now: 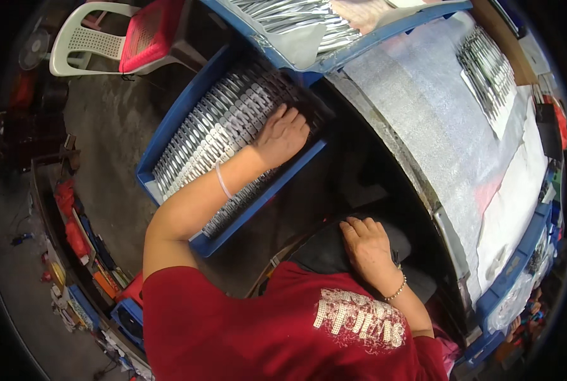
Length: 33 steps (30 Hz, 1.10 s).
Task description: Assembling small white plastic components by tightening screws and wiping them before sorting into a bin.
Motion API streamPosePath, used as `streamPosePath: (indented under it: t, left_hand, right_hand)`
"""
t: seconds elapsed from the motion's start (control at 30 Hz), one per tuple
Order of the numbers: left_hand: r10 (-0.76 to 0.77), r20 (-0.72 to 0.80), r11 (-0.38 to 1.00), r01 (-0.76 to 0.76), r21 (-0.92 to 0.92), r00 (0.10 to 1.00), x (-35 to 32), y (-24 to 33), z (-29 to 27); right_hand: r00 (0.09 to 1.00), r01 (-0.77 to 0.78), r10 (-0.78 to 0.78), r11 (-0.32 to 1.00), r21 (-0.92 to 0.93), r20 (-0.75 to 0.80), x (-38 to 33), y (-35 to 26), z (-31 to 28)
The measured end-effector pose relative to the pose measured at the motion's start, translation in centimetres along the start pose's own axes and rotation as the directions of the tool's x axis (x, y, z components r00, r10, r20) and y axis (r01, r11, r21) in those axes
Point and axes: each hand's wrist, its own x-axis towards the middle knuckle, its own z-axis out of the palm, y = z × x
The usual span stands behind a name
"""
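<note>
My left hand (282, 135) reaches into a blue crate (169, 141), over the rows at its far right end. Its fingers bend down and close among the pieces, and their tips are hidden, so what they grip cannot be made out. Packed in the crate are many slim silver metal pieces (210, 124) with oval and rounded ends, lying in tight overlapping rows. My right hand (367, 251) lies on the dark cloth (321, 249) over my lap, fingers stretched out and holding nothing.
A worktable (410, 89) covered with whitish sheeting stands on the right, with a bundle of thin metal pieces (486, 70) on it. Another blue tray (353, 58) of silver strips sits at the top. A white chair (96, 38) with a red seat stands far left.
</note>
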Motion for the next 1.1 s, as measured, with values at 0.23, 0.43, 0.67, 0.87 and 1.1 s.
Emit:
streamPosePath:
  t: [0.23, 0.43, 0.67, 0.87, 1.1]
  left_hand:
    - [-0.018, 0.018, 0.998, 0.019, -0.060, 1.000, 0.5, -0.2, -0.6]
    - [-0.180, -0.113, 0.943, 0.139, -0.302, 0.977, -0.4, 0.3, -7.3]
    - [-0.211, 0.267, 0.538, 0.340, -0.771, 0.940, -4.8, 13.1, -11.1]
    - [0.095, 0.414, 0.182, 0.393, -0.901, 0.905, -2.0, 16.9, -11.5]
    - [-0.129, 0.031, 0.255, 0.063, -0.965, 0.991, 12.0, 13.2, -18.3]
  right_hand:
    - [1.000, 0.010, -0.010, 1.000, -0.006, 0.001, -0.1, 0.0, 0.1]
    - [0.976, -0.006, 0.053, 0.976, 0.219, -0.209, -2.3, -0.1, -3.7]
    - [0.747, -0.650, 0.650, 0.758, 0.052, -0.141, -12.7, 2.1, -2.1]
    - [0.691, -0.679, 0.723, 0.645, 0.349, 0.010, -13.2, 1.3, 0.0]
    - [0.559, -0.517, 0.819, 0.468, 0.717, -0.131, -15.4, 3.6, 1.3]
